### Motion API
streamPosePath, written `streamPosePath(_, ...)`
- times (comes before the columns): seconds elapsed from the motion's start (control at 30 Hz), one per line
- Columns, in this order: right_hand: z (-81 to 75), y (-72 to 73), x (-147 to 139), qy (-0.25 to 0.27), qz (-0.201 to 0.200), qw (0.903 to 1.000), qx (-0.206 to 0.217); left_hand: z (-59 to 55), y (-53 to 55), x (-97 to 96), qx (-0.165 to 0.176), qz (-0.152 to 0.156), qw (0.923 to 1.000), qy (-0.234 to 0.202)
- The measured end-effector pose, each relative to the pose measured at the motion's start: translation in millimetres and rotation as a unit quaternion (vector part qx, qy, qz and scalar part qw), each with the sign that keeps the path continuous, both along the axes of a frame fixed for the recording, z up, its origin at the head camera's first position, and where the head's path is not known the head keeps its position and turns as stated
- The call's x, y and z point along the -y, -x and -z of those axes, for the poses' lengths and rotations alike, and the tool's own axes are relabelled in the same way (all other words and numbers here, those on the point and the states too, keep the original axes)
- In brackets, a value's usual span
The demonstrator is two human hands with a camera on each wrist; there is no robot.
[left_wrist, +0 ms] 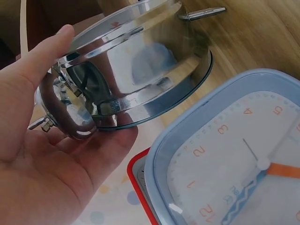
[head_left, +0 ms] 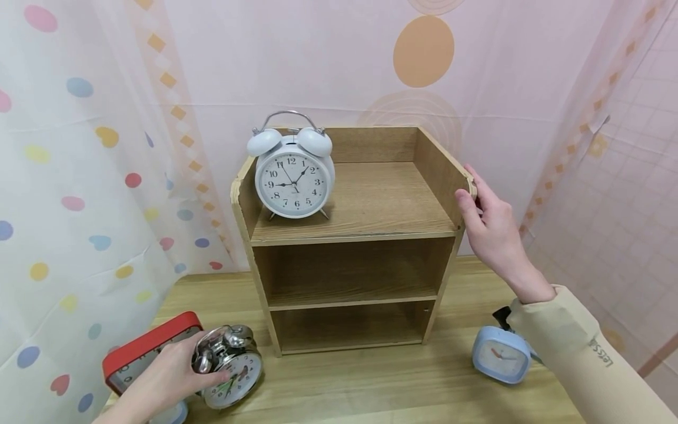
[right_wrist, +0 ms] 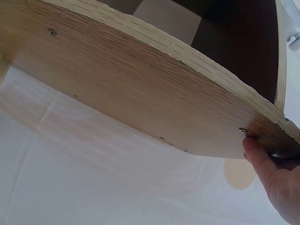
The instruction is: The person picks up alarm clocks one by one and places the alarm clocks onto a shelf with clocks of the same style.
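Note:
My left hand (head_left: 172, 371) holds a silver twin-bell alarm clock (head_left: 246, 374) low over the table, left of the shelf. In the left wrist view, the thumb lies on one side of the chrome case (left_wrist: 154, 70) and the fingers curl under the other. My right hand (head_left: 492, 227) grips the right side panel of a small wooden shelf (head_left: 386, 197) near its upper front corner, thumb at the front edge. The panel's outer face (right_wrist: 140, 89) fills much of the right wrist view. On the top board's left side stands a white twin-bell alarm clock (head_left: 293, 188).
A red clock (head_left: 150, 341) stands behind my left hand, and a light-blue clock (left_wrist: 157, 159) sits close by, mostly hidden in the head view. Another small light-blue clock (head_left: 500, 356) is on the table (head_left: 371, 388) near my right sleeve. A patterned curtain (head_left: 339, 59) hangs behind.

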State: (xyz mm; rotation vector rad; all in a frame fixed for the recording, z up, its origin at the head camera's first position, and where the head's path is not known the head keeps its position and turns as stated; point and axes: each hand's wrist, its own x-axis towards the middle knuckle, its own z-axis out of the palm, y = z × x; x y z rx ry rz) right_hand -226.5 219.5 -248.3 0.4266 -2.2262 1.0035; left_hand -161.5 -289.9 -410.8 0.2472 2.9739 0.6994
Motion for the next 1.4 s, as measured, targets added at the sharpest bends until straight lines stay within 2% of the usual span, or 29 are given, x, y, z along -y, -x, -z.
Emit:
streamPosePath(0.5, 0.1, 0.8, 2, 0.002, 0.003, 1.0, 0.001, 3.0, 2.7, -1.3, 0.021, -0.039, 0.999, -0.001)
streamPosePath(0.73, 1.1, 0.3, 2, 0.005, 0.002, 1.0, 0.003, 3.8, -3.0, -1.8, 0.004, -0.03, 0.9994, -0.016)
streamPosePath(0.93, 1.0, 0.0, 2, 0.011, -0.006, 0.9999, 0.005, 2.5, -7.5, -2.0, -0.01, -0.042, 0.9989, -0.017)
streamPosePath(1.13, 1.8, 0.6, 2, 0.01, 0.004, 0.9999, -0.006, -0.9, -13.5, -2.6, -0.03, -0.043, 0.9984, -0.019)
streamPosePath(1.4, 1.7, 0.9, 2, 0.008, 0.009, 0.9997, -0.022, -5.1, -22.6, -2.3, -0.065, -0.026, 0.9969, -0.036)
